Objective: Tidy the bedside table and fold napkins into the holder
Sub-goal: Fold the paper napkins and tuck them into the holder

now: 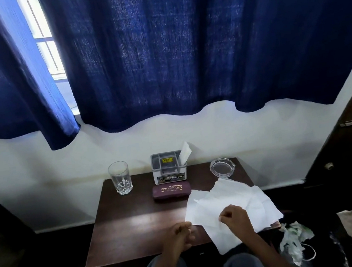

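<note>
Lying on the right front part of the tabletop [138, 225], the white napkins [236, 195] are spread open, and one hangs over the front edge. The right hand [235, 218] sits on top of them, its fingers curled and pinching the paper. The left hand [181, 235] is curled just beside their left corner; I cannot tell if it holds it. The holder [169, 168] stands at the back edge, with one folded napkin [185, 152] in its right side.
</note>
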`<state>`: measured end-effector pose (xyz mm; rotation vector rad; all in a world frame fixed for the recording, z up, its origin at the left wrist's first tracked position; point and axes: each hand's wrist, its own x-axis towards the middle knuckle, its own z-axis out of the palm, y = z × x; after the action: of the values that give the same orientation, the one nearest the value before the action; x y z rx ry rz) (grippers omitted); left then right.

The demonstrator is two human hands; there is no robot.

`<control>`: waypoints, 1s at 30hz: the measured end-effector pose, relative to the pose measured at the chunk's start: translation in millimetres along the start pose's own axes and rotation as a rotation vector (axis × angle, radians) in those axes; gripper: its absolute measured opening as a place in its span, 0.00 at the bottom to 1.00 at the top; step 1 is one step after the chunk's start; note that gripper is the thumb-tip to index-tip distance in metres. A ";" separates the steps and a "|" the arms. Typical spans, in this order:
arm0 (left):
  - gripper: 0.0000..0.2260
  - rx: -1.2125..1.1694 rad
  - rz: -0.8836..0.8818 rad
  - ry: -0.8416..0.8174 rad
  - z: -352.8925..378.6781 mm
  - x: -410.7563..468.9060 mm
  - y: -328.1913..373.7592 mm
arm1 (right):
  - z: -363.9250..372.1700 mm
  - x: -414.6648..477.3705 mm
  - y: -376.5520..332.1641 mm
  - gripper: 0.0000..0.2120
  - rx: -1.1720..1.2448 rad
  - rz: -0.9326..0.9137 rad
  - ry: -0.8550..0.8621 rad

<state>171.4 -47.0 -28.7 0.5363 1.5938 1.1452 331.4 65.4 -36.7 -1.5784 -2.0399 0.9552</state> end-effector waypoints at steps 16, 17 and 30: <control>0.29 0.105 0.193 -0.322 1.3 -44.4 16.4 | -17.9 -69.7 -114.8 0.07 0.676 -0.046 -0.114; 0.27 0.133 0.201 -0.309 1.3 -49.4 19.4 | -19.0 -74.4 -123.0 0.07 0.693 -0.062 -0.134; 0.15 -0.601 0.003 -0.206 -46.3 -89.1 67.9 | -71.2 -92.0 -141.6 0.09 0.820 -0.111 0.040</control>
<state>146.0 -107.2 73.4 0.2459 1.0020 1.4407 308.4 -21.4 123.0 -1.0096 -1.3867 1.4451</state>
